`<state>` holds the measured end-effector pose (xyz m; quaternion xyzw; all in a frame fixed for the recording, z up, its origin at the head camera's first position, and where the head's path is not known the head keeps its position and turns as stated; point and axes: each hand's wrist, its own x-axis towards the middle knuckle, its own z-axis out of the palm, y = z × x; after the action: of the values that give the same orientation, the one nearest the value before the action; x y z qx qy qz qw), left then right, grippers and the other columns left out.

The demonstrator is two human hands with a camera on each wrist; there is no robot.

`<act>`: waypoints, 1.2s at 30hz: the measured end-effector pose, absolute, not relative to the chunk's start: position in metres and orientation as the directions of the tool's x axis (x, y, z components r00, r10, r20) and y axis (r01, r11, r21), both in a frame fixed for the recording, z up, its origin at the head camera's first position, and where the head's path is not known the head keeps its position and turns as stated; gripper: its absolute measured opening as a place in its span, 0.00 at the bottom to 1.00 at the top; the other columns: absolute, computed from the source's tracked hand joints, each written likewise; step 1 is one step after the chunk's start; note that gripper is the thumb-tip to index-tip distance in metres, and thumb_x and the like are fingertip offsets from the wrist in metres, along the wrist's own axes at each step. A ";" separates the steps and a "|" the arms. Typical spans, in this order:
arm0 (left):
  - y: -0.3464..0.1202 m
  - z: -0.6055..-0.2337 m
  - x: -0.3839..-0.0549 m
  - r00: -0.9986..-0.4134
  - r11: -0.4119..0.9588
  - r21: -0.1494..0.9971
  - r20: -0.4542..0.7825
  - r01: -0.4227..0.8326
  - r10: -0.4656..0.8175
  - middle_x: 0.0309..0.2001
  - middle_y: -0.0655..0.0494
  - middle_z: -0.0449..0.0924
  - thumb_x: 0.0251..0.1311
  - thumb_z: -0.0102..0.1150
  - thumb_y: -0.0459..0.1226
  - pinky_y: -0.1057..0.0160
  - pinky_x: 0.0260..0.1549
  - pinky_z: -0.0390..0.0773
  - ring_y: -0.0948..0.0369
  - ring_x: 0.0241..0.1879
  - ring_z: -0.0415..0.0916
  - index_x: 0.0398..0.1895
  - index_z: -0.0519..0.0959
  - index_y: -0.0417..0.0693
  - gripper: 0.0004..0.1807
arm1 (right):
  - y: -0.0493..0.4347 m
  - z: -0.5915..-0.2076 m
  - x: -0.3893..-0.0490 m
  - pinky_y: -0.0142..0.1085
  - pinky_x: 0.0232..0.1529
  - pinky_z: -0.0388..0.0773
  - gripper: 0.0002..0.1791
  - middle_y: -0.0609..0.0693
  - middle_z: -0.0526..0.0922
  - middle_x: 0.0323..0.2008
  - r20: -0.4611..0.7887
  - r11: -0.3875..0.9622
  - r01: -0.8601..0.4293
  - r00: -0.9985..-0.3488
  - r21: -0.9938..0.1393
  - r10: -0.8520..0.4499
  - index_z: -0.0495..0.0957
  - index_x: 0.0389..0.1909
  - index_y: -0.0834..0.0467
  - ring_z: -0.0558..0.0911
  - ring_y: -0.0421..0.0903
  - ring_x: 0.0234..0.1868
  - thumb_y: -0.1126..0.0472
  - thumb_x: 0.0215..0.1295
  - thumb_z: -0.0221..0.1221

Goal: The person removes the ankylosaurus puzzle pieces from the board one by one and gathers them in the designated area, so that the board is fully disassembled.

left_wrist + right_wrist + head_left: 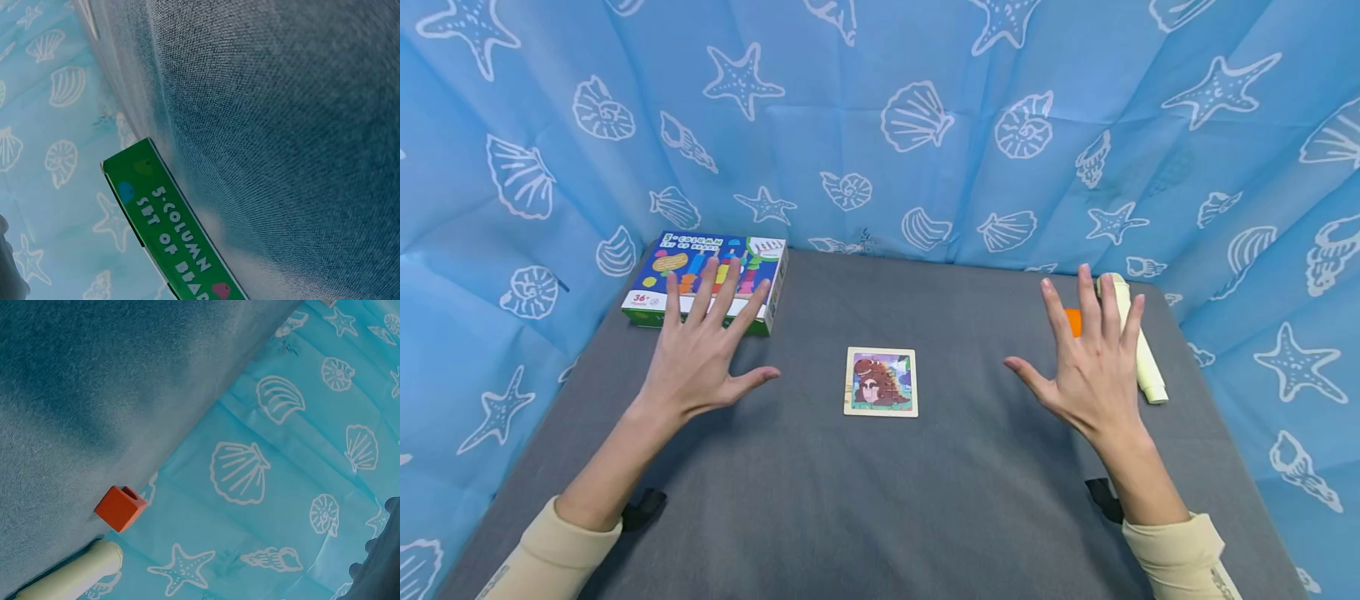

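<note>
My left hand [696, 350] is held above the table with its fingers spread. It covers part of a blue and green toy box [711, 275] in the head view; the box's green side [175, 225] shows in the left wrist view. My right hand [1093, 371], also spread, partly hides a small orange block [1073, 322] and a pale yellow tube-like thing [1138, 350]. A hollow shows in the orange block [120, 508] in the right wrist view. Between the hands lies a square wooden picture puzzle [881, 382] with a brown dinosaur. Neither hand holds anything.
A grey cloth covers the table [880, 500]. Blue curtains [865, 125] with white shells and starfish stand along its back and both sides. A dark strap [643, 508] shows at the left wrist, another strap [1103, 500] at the right.
</note>
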<state>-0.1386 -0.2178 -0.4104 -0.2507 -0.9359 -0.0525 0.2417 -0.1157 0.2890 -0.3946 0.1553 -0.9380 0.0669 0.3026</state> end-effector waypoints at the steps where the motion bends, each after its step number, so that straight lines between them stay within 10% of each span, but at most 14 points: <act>1: -0.218 -0.411 -0.139 -0.757 0.868 -0.022 0.479 0.496 0.444 0.92 0.49 0.35 0.60 0.18 0.87 0.22 0.82 0.33 0.38 0.90 0.38 0.91 0.49 0.63 0.63 | 0.289 -0.394 -0.116 0.78 0.83 0.37 0.59 0.59 0.46 0.90 0.591 0.942 -0.334 -0.766 -0.032 -0.252 0.53 0.89 0.43 0.50 0.70 0.88 0.11 0.67 0.33; 12: -0.217 -0.412 -0.138 -0.755 0.862 -0.018 0.472 0.507 0.454 0.91 0.49 0.39 0.64 0.21 0.85 0.26 0.85 0.32 0.46 0.91 0.34 0.90 0.51 0.62 0.60 | 0.277 -0.394 -0.118 0.76 0.82 0.47 0.59 0.65 0.56 0.86 0.590 0.932 -0.361 -0.760 -0.036 -0.272 0.58 0.87 0.47 0.58 0.71 0.85 0.11 0.67 0.34; 21: -0.206 -0.419 -0.131 -0.771 0.849 0.007 0.423 0.528 0.476 0.86 0.43 0.61 0.69 0.21 0.81 0.23 0.81 0.51 0.43 0.86 0.57 0.86 0.64 0.56 0.57 | 0.250 -0.397 -0.119 0.73 0.74 0.64 0.54 0.67 0.65 0.81 0.552 0.884 -0.457 -0.763 -0.092 -0.337 0.64 0.82 0.57 0.68 0.71 0.77 0.19 0.72 0.44; 28: -0.188 -0.420 -0.123 -0.795 0.819 0.062 0.294 0.571 0.531 0.78 0.44 0.75 0.72 0.62 0.62 0.31 0.75 0.72 0.45 0.76 0.74 0.78 0.75 0.50 0.40 | 0.219 -0.402 -0.121 0.65 0.66 0.77 0.45 0.63 0.74 0.75 0.459 0.800 -0.548 -0.792 -0.245 -0.402 0.69 0.78 0.60 0.75 0.64 0.71 0.47 0.63 0.74; 36: -0.162 -0.420 -0.109 -0.809 0.797 0.141 0.070 0.587 0.583 0.72 0.47 0.81 0.74 0.67 0.54 0.37 0.67 0.82 0.47 0.70 0.81 0.72 0.81 0.50 0.30 | 0.183 -0.412 -0.130 0.58 0.61 0.85 0.31 0.59 0.83 0.65 0.233 0.661 -0.503 -0.858 -0.556 -0.457 0.75 0.71 0.60 0.84 0.57 0.61 0.56 0.71 0.71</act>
<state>-0.1092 -0.1618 -0.4202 -0.3086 -0.9479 -0.0782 0.0116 -0.1300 0.1829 -0.4115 0.2636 -0.9106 0.3161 0.0366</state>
